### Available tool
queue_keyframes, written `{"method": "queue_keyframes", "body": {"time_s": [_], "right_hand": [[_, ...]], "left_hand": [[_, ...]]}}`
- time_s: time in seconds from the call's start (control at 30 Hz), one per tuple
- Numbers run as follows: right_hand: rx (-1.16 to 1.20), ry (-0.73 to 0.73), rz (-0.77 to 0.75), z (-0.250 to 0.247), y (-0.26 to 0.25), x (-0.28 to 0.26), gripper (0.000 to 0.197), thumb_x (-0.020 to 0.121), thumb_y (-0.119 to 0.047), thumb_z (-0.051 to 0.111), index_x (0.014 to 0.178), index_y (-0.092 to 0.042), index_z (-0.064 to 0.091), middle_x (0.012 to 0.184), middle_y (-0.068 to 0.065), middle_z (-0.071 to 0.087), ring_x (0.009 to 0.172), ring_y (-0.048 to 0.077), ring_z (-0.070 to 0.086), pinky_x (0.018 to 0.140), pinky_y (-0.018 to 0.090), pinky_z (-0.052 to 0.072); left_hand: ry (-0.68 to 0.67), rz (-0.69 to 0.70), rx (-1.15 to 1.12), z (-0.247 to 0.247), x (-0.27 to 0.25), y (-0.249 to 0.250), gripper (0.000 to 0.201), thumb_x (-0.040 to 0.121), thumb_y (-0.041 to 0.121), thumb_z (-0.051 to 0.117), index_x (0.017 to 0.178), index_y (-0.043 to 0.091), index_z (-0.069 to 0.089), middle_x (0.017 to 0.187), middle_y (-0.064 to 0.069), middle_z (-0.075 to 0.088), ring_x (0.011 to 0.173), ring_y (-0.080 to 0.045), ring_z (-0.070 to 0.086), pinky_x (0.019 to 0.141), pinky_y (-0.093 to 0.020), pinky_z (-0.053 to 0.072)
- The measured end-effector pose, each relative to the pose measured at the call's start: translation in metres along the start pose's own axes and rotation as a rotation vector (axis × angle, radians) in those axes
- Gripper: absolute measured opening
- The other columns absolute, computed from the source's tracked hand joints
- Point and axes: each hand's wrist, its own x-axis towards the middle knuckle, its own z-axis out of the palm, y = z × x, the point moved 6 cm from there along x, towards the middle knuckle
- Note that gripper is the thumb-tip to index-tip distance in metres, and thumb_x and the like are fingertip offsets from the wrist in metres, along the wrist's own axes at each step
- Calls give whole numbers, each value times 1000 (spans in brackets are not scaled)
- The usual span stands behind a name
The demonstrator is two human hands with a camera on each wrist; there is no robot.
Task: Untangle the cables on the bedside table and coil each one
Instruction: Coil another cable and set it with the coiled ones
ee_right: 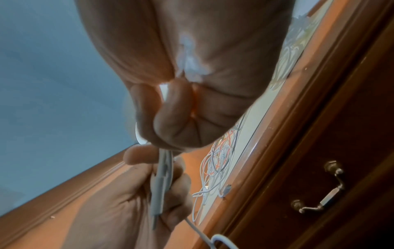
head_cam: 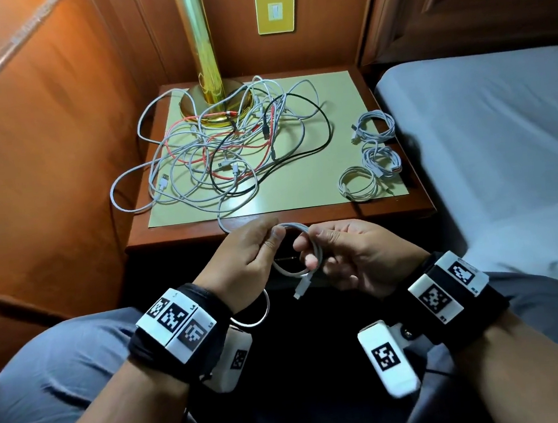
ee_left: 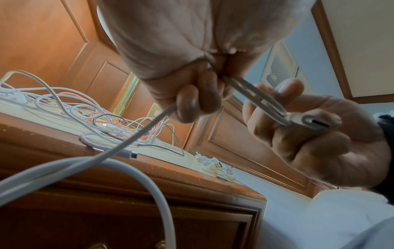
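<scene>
A tangle of white, red and black cables [head_cam: 225, 141] covers the left and middle of the bedside table [head_cam: 407, 204]. Three coiled white cables [head_cam: 373, 127] lie along its right side. In front of the table both hands hold one white cable [head_cam: 297, 268] wound into a small loop. My left hand [head_cam: 257, 248] pinches its top strand, which runs back up into the tangle. My right hand [head_cam: 330, 250] grips the loop, and the plug end [head_cam: 300, 290] hangs below. The left wrist view shows the loop [ee_left: 255, 99] stretched between both hands.
A brass lamp [head_cam: 207, 64] stands at the back of the table on a pale green mat [head_cam: 345, 101]. A bed with a grey sheet [head_cam: 486, 137] lies on the right, wood panelling on the left. The drawer handle [ee_right: 319, 190] is below the tabletop.
</scene>
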Motion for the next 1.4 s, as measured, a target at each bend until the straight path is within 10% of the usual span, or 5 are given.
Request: {"method": "queue_keyframes", "body": {"time_s": [0.47, 0.7, 0.87, 1.13, 1.4], "right_hand": [[428, 528, -559, -87, -61, -35, 21, 103, -31, 47, 87, -23, 57, 69, -10, 52, 42, 3, 28, 45, 17, 27], [-55, 600, -748, -69, -68, -47, 23, 103, -18, 50, 88, -9, 64, 78, 4, 66, 50, 13, 41, 49, 25, 33], [-725, 436, -595, -34, -51, -34, 22, 102, -20, 54, 92, -13, 73, 60, 3, 61, 51, 14, 50, 53, 24, 41], [-430, 14, -262, 1, -19, -10, 25, 105, -8, 43, 86, 3, 54, 101, 33, 69, 46, 1, 52, 43, 14, 37], [-288, 279, -368, -18, -12, 5, 21, 89, -28, 53, 74, -15, 60, 89, 11, 69, 45, 14, 41, 43, 19, 31]], "left_hand": [[173, -287, 212, -58, 0, -50, 10, 92, 15, 63, 86, 22, 60, 73, 3, 64, 68, -13, 57, 63, -25, 41], [9, -100, 52, -14, -6, -14, 13, 93, 35, 61, 91, 23, 68, 72, 1, 67, 68, -19, 62, 68, -34, 52], [-192, 20, -98, 11, -13, 23, 18, 96, 27, 60, 86, 16, 71, 73, -2, 66, 69, -22, 62, 67, -38, 52], [124, -75, -434, -30, -6, 15, 26, 95, 19, 56, 84, -1, 68, 55, 17, 55, 48, 5, 46, 51, -6, 33], [-79, -167, -566, -2, -11, 16, 27, 96, 23, 54, 83, 3, 68, 54, 5, 40, 47, -10, 33, 47, -16, 28]]}}
